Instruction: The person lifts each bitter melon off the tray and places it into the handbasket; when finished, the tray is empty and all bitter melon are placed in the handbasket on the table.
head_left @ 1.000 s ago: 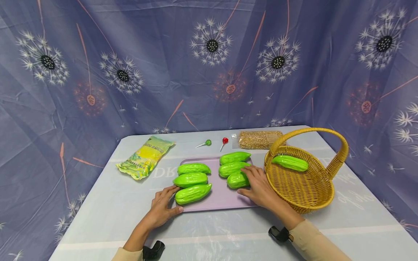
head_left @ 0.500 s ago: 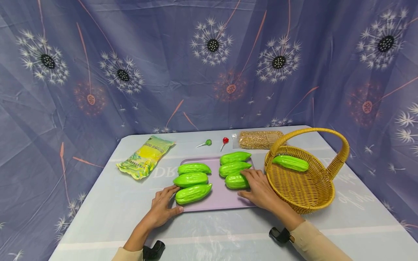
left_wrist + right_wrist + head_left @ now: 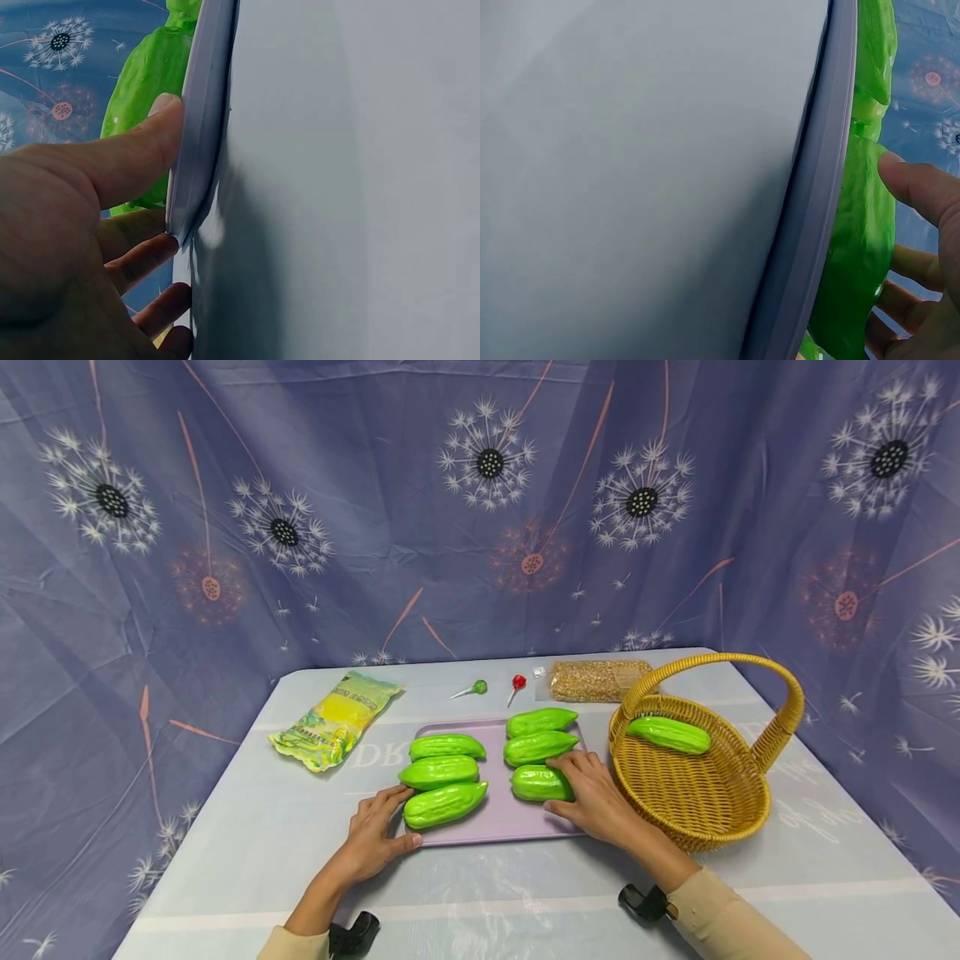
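Observation:
A shallow lilac tray (image 3: pixel 495 822) bears two rows of green bitter melons, three on each side. My left hand (image 3: pixel 375 835) holds the tray's front left corner, thumb on its front rim, right beside the nearest left bitter melon (image 3: pixel 445 805). In the left wrist view the thumb (image 3: pixel 154 142) lies along the rim, with fingertips at the corner. My right hand (image 3: pixel 596 797) grips the right end of the nearest right bitter melon (image 3: pixel 542 783), thumb in front and fingers behind. In the right wrist view this bitter melon (image 3: pixel 859 232) sits just inside the tray's rim.
A yellow wicker basket (image 3: pixel 690 793) with an arched handle stands right of the tray, one bitter melon (image 3: pixel 669 735) inside. Along the back lie a yellow-green packet (image 3: pixel 337 718), a green lollipop (image 3: pixel 478 687), a red lollipop (image 3: pixel 518 683) and a clear bag of grain (image 3: pixel 596 681).
The nearest right bitter melon has shifted slightly left and toward the front of the tray, apart from the one behind it, with my right hand on it. My left hand has stayed put.

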`<state>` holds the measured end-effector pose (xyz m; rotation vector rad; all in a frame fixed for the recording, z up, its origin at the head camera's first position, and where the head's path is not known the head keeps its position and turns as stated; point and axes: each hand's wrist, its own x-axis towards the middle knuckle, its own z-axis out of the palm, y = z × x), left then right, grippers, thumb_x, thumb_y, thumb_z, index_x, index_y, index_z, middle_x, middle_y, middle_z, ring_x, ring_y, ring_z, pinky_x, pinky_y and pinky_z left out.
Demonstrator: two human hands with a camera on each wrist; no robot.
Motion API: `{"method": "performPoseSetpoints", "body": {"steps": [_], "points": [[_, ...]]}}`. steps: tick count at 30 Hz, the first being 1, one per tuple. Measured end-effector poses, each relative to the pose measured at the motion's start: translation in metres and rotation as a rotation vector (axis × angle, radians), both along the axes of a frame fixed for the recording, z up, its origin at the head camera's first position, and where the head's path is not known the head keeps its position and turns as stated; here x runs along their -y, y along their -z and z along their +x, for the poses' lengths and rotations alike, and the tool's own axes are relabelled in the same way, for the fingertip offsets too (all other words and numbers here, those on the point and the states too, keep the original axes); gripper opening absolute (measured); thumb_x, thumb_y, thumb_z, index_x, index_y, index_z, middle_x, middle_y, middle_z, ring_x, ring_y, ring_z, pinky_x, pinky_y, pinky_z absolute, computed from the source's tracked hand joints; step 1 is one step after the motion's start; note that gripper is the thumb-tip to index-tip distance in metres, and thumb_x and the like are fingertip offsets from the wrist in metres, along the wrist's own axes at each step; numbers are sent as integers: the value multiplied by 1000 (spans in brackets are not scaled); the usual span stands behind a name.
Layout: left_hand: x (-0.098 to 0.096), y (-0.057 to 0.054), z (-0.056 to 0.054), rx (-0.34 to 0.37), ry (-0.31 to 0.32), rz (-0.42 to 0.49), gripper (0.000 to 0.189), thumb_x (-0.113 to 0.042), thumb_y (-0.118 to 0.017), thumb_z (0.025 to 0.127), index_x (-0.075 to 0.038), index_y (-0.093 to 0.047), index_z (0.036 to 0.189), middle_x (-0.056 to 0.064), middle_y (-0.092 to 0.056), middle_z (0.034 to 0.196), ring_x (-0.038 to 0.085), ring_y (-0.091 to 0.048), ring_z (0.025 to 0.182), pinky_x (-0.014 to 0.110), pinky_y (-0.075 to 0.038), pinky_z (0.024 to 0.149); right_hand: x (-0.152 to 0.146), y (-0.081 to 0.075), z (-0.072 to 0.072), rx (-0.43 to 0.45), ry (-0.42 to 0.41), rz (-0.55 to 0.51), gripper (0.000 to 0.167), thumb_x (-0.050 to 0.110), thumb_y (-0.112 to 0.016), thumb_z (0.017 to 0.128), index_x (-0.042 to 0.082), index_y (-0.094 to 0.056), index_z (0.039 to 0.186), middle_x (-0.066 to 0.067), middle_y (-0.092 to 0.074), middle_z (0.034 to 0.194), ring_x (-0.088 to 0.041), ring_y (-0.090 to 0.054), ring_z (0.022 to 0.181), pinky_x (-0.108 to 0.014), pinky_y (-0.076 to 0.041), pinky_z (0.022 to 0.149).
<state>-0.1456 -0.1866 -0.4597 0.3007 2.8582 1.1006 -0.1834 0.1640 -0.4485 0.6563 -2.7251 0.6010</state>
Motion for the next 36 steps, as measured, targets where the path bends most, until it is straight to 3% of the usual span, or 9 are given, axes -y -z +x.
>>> {"method": "performPoseSetpoints", "body": {"steps": [12,22,36], "points": [[-1,1,0,-6,-7,-4,69,-31,-76,77,-12,-47,138,8,-41,145,32,-33,127,54,-23,97,3,-2,3,43,-32,-21,56,30,-80,72,9,-62,119,-2,-56,107,-17,-44,94,-36,-36,84],[1,-1,1,4,2,-6,70,-34,-75,77,-14,-47,138,7,-40,145,33,-31,128,54,-23,98,3,-2,3,77,-41,-53,51,29,-77,76,10,-60,120,-5,-58,115,-20,-46,100,-40,-39,89],[0,1,1,9,-6,11,69,-29,-75,78,-12,-47,138,8,-41,146,32,-31,130,54,-21,100,3,-4,5,104,-27,-57,50,26,-76,77,8,-60,122,-5,-59,116,-20,-47,100,-39,-40,86]]}}
